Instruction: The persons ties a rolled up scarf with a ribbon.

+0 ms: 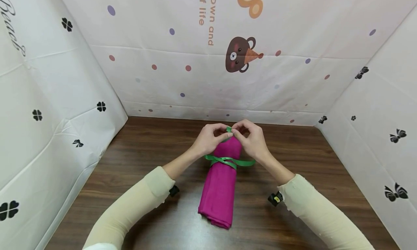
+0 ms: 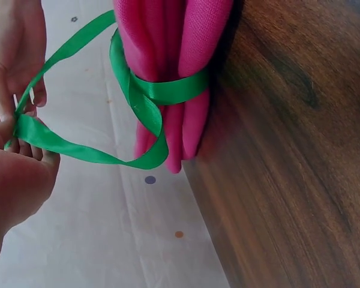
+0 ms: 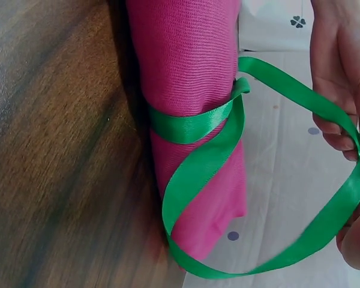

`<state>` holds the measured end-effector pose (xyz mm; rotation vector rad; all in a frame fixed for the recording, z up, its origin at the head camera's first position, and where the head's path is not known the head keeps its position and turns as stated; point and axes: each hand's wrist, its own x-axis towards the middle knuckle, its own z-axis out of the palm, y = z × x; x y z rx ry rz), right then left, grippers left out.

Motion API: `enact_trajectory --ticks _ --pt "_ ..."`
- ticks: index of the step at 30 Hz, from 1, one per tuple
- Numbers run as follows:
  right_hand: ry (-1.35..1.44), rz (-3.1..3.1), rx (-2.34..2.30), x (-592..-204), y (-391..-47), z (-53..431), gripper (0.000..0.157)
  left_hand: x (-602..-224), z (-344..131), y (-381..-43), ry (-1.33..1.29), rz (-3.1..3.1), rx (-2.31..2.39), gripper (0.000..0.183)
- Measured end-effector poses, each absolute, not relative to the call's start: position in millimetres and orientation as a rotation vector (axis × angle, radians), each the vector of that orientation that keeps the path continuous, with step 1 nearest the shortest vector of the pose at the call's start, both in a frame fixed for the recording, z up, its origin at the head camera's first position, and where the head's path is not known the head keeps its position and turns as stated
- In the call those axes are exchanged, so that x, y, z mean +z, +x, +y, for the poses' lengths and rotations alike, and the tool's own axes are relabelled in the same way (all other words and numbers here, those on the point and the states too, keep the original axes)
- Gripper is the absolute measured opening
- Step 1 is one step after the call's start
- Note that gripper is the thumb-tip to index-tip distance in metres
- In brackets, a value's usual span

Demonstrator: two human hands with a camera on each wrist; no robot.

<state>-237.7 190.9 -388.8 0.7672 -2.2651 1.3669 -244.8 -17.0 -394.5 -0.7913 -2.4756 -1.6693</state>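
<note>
A rolled magenta cloth (image 1: 219, 195) lies lengthwise on the table, its near end toward the person. Around its upper part runs a green ribbon (image 1: 224, 160), crossed over itself on top; both wrist views show the ribbon looping up from the cloth. Above the far end of the roll, the left hand (image 1: 210, 138) pinches the ribbon between thumb and fingers. Facing it, the right hand (image 1: 252, 138) pinches the ribbon too, its fingertips almost meeting the left ones. In the left wrist view the ribbon's lengths come together at the fingertips (image 2: 24, 129). The exact finger contact is partly hidden.
The dark wood-grain table (image 1: 277, 221) extends on both sides of the roll. White printed sheets (image 1: 195, 79) stand behind it and to the left and right. Each forearm wears a pale sleeve (image 1: 137, 199) with a small black device (image 1: 275, 198) at the wrist.
</note>
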Motion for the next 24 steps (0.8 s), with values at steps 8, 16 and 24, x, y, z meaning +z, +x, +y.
enact_trajectory --ticks 8,16,24 --pt "0.730 -2.264 1.378 -389 -237 191 0.009 -393 -17 -246 -0.770 -2.467 -1.644 0.020" --pt "0.691 -2.258 1.394 -390 -237 194 0.010 -392 -18 -247 -0.760 -2.405 -1.700 0.016" --pt "0.675 -2.377 1.426 -390 -238 203 0.014 -391 -18 -246 -0.749 -2.366 -1.740 0.017"
